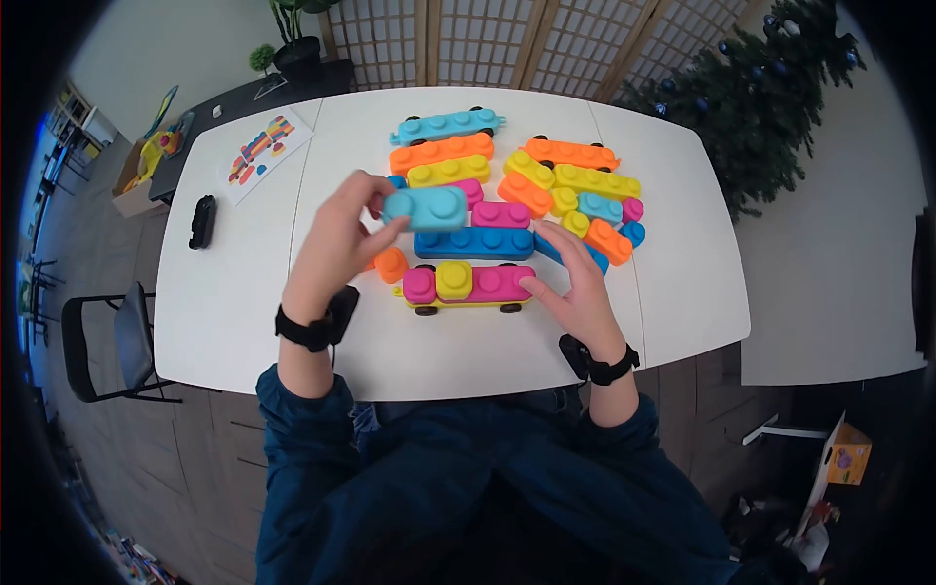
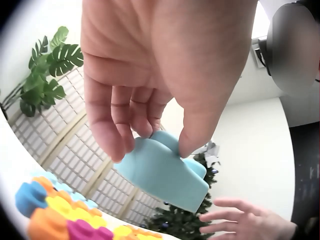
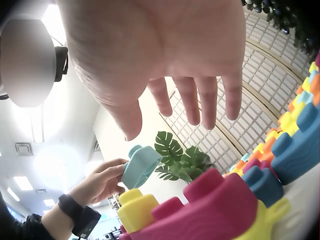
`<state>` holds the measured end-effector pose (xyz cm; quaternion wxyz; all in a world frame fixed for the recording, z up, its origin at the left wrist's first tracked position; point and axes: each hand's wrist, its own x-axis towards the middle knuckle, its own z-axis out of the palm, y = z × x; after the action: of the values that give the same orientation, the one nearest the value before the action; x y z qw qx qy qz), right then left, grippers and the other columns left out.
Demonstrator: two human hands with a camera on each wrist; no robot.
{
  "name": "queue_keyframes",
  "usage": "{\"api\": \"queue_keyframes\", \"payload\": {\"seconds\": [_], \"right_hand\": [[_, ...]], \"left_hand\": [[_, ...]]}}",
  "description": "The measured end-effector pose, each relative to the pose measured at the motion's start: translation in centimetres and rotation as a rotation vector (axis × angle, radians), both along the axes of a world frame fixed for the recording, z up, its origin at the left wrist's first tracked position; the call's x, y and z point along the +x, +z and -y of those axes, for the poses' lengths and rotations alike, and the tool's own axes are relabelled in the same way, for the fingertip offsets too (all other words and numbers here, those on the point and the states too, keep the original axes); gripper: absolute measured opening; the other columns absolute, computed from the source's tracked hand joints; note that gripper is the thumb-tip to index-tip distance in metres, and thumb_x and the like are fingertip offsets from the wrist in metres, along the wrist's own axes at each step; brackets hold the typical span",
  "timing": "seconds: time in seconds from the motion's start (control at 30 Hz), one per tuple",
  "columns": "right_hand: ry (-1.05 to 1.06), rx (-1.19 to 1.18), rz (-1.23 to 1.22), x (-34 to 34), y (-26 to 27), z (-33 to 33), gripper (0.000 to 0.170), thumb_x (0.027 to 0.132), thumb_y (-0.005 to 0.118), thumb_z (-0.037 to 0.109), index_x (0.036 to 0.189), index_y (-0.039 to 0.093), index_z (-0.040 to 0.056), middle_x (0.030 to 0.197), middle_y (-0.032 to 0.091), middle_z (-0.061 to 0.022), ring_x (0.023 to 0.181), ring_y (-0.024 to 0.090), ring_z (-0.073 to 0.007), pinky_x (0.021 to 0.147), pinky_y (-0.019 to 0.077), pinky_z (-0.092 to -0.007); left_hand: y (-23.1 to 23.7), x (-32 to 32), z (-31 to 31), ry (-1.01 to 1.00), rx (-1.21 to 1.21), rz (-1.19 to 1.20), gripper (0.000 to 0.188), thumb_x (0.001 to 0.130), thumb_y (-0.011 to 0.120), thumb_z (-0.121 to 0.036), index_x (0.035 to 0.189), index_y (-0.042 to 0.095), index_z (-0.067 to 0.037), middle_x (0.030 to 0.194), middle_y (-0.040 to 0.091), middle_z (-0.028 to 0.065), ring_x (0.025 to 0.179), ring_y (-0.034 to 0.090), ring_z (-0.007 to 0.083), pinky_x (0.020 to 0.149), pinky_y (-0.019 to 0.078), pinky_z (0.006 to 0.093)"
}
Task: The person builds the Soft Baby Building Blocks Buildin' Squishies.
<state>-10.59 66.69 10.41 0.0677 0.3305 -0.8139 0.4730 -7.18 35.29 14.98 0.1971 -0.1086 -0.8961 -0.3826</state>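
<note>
My left hand [image 1: 341, 234] pinches a light blue toy building block [image 1: 426, 210] between thumb and fingertips, raised above the table. In the left wrist view, the same block [image 2: 162, 170] hangs tilted below the fingers. Underneath, close to me, stands a toy car with black wheels and a yellow base [image 1: 468, 304]. On its base sit a long pink block [image 1: 502, 284] and a small pink block [image 1: 418, 285], with a small yellow block [image 1: 453, 280] between. Beside the car's right end is my right hand [image 1: 577, 288], its fingers extended and holding nothing, as the right wrist view also shows.
Behind the car lie a long blue block [image 1: 474, 243], a pink block [image 1: 500, 214] and several orange, yellow and blue ones. An orange block [image 1: 391, 264] rests left of it. A printed picture sheet [image 1: 263, 151] and a black object [image 1: 202, 222] lie at the table's left.
</note>
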Motion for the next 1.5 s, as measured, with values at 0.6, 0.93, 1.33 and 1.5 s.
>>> {"api": "queue_keyframes", "payload": {"seconds": [0.6, 0.93, 1.33, 1.5], "right_hand": [[0.065, -0.128, 0.227, -0.2, -1.5, -1.6, 0.047, 0.086, 0.078, 0.009, 0.130, 0.059, 0.0057, 0.125, 0.065, -0.0132, 0.118, 0.064, -0.0294, 0.103, 0.0488, -0.0378], [0.162, -0.028, 0.209, -0.8, -3.4, -1.5, 0.044, 0.087, 0.077, 0.004, 0.127, 0.060, 0.0040, 0.129, 0.064, -0.0108, 0.121, 0.061, -0.0262, 0.106, 0.0474, -0.0367], [0.137, 0.068, 0.023, -0.2, -3.9, -1.8, 0.042, 0.083, 0.080, 0.007, 0.122, 0.064, 0.0062, 0.127, 0.065, -0.0152, 0.116, 0.063, -0.0366, 0.097, 0.0520, -0.0388], [0.118, 0.055, 0.041, -0.3, -4.0, -2.1, 0.039, 0.084, 0.080, 0.009, 0.120, 0.065, 0.0057, 0.130, 0.065, -0.0151, 0.117, 0.064, -0.0351, 0.097, 0.0524, -0.0382]], "left_hand": [[-2.7, 3.2, -5.0, -0.135, -0.097, 0.081, 0.054, 0.081, 0.083, -0.023, 0.129, 0.063, -0.009, 0.111, 0.068, 0.0104, 0.099, 0.066, 0.0305, 0.085, 0.0554, 0.0383], [-4.0, 3.6, -4.9, -0.131, -0.071, 0.177, 0.043, 0.078, 0.082, -0.011, 0.119, 0.069, -0.007, 0.116, 0.070, 0.0119, 0.103, 0.066, 0.0326, 0.089, 0.0550, 0.0380], [-4.3, 3.4, -5.3, -0.058, -0.137, 0.127, 0.040, 0.078, 0.082, -0.016, 0.116, 0.070, -0.011, 0.112, 0.073, 0.0060, 0.094, 0.069, 0.0289, 0.081, 0.0564, 0.0356], [-4.0, 3.3, -5.8, -0.062, -0.132, 0.130, 0.040, 0.078, 0.082, -0.016, 0.116, 0.070, -0.011, 0.111, 0.072, 0.0068, 0.093, 0.069, 0.0292, 0.080, 0.0564, 0.0358]]}}
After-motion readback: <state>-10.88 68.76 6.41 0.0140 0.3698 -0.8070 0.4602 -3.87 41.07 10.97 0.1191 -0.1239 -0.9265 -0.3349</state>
